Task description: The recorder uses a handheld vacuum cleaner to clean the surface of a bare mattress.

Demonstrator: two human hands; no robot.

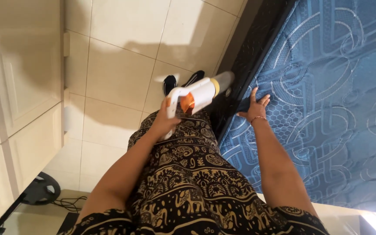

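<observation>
Head view: left hand (pixel 165 118) grips a white handheld vacuum (pixel 195 95), nozzle at the mattress (pixel 327 109) edge; right hand (pixel 256 109) rests flat, fingers released; cleaning seems barely begun.

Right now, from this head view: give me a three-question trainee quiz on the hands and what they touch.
1. True or false: the left hand holds the handheld vacuum.
2. What does the right hand rest on? A) cabinet B) mattress C) floor
3. Fill in: the vacuum's nozzle points toward the dark ____ of the mattress.

Key: 1 true. 2 B, its fingers spread flat near the mattress edge. 3 side; the floor tiles lie beyond it, the cabinet stands on the far side.
</observation>
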